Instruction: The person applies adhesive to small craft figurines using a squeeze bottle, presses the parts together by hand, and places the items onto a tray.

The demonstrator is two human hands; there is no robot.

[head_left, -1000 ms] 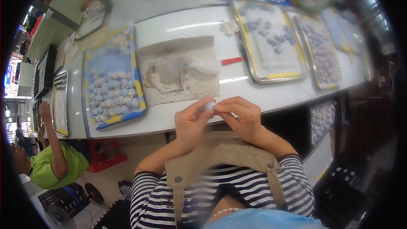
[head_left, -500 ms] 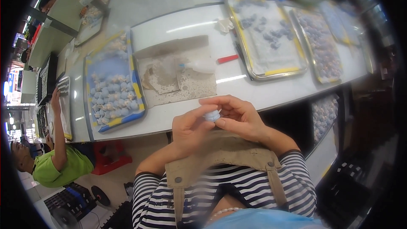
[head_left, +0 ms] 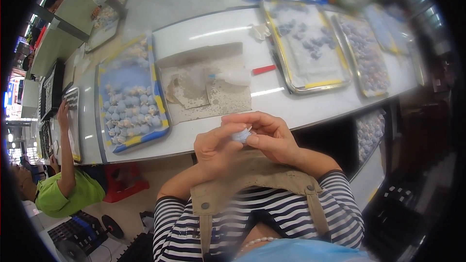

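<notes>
Hands meet just below the near edge of the white worktop: the left hand and the right hand both pinch a small pale blue piece, fingertips closed on it from either side. Over the last second the pair has drawn down from the worktop edge toward the tan apron, so the work seems to have come in close. A squeeze bottle lies unused on the stained mat, next to a red stick. To the left, a blue tray holds many similar pieces. Another person in green reaches up at far left.
</notes>
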